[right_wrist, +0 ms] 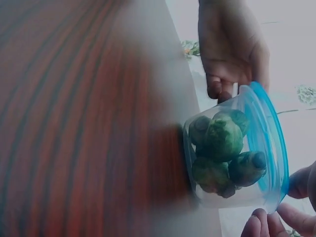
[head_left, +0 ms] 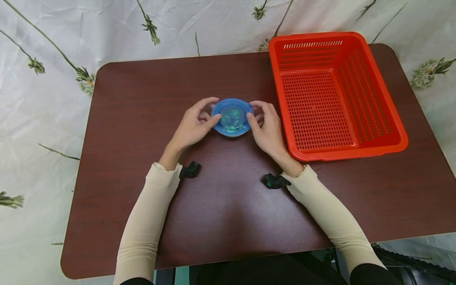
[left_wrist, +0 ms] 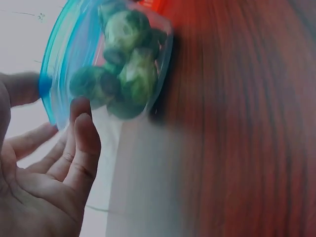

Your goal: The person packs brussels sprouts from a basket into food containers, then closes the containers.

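Observation:
A round clear plastic food container (right_wrist: 207, 197) with a blue lid (head_left: 231, 103) stands on the table in front of the person. Several green Brussels sprouts (right_wrist: 222, 140) show through its wall. My left hand (head_left: 194, 123) pinches the lid's rim from the left, thumb on top and fingers below the edge. On the opposite side, my right hand (head_left: 265, 124) grips the rim the same way. The lid sits on the container all round in the head view. In the left wrist view the sprouts (left_wrist: 126, 34) lie piled inside, under the lid.
A large red plastic basket (head_left: 352, 148) stands on the right of the brown table (head_left: 142, 221), close beside my right hand. White cloth with a plant print (head_left: 32, 118) surrounds the table. A dark wrist camera (head_left: 190, 169) is strapped at each cream sleeve.

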`<state>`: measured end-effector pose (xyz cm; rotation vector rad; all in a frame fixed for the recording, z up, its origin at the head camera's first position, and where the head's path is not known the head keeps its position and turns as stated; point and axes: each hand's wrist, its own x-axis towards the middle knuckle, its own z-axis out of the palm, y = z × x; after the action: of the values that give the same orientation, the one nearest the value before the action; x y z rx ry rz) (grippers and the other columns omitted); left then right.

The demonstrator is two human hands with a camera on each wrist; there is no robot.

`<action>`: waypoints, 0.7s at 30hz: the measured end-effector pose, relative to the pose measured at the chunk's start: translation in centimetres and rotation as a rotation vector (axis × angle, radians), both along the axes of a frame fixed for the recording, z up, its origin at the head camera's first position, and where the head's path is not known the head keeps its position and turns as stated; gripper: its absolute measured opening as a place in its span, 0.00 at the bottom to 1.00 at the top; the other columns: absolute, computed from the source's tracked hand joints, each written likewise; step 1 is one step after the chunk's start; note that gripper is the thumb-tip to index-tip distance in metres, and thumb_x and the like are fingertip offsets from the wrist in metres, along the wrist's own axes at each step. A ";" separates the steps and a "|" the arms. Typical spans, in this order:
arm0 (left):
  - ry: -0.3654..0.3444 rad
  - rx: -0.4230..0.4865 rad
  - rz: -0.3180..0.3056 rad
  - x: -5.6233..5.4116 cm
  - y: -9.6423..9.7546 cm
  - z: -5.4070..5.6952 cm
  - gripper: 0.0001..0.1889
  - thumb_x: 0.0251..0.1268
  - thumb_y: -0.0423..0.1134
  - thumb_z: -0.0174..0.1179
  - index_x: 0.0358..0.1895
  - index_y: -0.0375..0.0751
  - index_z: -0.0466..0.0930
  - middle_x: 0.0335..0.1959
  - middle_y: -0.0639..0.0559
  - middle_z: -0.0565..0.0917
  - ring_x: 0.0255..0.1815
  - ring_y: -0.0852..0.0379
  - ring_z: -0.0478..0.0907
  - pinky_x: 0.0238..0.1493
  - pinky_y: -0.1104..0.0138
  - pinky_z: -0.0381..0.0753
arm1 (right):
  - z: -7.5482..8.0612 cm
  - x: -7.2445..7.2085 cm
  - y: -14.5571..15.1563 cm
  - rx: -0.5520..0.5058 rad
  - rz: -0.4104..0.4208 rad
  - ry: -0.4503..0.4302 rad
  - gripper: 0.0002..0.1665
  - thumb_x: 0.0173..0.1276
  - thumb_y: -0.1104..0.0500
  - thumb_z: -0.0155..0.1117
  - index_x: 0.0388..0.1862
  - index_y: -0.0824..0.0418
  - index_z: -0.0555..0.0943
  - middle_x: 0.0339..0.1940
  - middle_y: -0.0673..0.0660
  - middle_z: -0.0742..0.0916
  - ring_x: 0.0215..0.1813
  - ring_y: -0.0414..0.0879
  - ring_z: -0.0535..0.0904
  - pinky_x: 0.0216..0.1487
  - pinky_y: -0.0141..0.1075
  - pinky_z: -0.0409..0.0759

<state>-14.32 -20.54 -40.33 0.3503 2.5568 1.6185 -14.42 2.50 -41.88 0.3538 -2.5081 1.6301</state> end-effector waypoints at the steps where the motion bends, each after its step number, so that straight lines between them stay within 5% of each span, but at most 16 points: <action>1: -0.012 0.016 0.005 0.0 0.1 -0.1 0.25 0.73 0.36 0.59 0.70 0.39 0.69 0.56 0.41 0.77 0.32 0.42 0.81 0.36 0.67 0.80 | 0.1 0.0 0.0 -0.015 -0.001 -0.020 0.19 0.74 0.63 0.60 0.62 0.65 0.76 0.53 0.64 0.79 0.40 0.53 0.79 0.42 0.32 0.76; 4: -0.041 0.055 0.006 0.0 0.2 -0.1 0.22 0.77 0.38 0.55 0.70 0.41 0.69 0.53 0.43 0.76 0.29 0.42 0.79 0.34 0.59 0.82 | 0.2 0.0 -0.1 -0.071 0.008 -0.086 0.19 0.76 0.63 0.59 0.63 0.64 0.75 0.55 0.65 0.78 0.42 0.54 0.79 0.44 0.33 0.76; 14: -0.096 0.142 -0.026 -0.3 -0.3 -0.6 0.21 0.78 0.37 0.53 0.70 0.46 0.70 0.37 0.46 0.74 0.24 0.51 0.78 0.30 0.61 0.82 | 0.0 0.1 0.0 -0.176 0.078 -0.177 0.18 0.77 0.63 0.57 0.64 0.60 0.77 0.49 0.60 0.77 0.36 0.57 0.78 0.36 0.33 0.77; 21: -0.176 0.221 -0.040 -0.4 -0.4 -0.8 0.17 0.78 0.34 0.51 0.64 0.33 0.74 0.39 0.48 0.72 0.24 0.54 0.78 0.33 0.62 0.83 | -0.3 -0.1 0.1 -0.235 0.100 -0.192 0.17 0.77 0.64 0.56 0.63 0.62 0.78 0.35 0.53 0.75 0.31 0.62 0.74 0.38 0.46 0.80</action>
<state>-14.76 -20.98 -41.14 0.2611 2.2366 1.8330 -14.51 2.62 -42.13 0.3128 -2.4239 2.0637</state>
